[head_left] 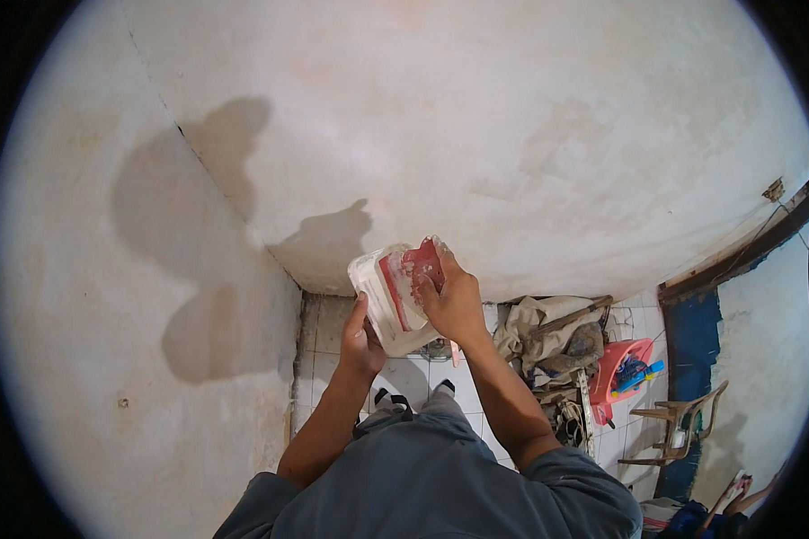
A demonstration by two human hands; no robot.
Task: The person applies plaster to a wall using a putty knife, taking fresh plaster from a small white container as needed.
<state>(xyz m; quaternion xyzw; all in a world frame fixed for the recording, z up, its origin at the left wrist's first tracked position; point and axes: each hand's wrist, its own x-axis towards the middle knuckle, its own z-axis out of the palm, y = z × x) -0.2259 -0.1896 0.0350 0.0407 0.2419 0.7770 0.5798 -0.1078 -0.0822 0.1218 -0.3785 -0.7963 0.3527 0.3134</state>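
Observation:
Between my hands, in front of my chest, is a white rectangular plastic tub [377, 307], tilted and smeared with a pale paste. My left hand [361, 343] grips it by its near left side, thumb along the edge. A flat red plastic putty scraper [403, 286], coated with whitish paste, lies over the tub's opening. Closed on the scraper's far right part is my right hand [455, 301], its thumb pressed on the face. How much paste the tub contains is mostly hidden by the scraper.
Pale, patchy walls [602, 153] meet in a corner ahead. Right on the tiled floor are a crumpled dirty cloth [548, 337], a pink basin [622, 364] with tools, and a wooden chair [679, 422]. Part of another person [737, 494] shows at lower right.

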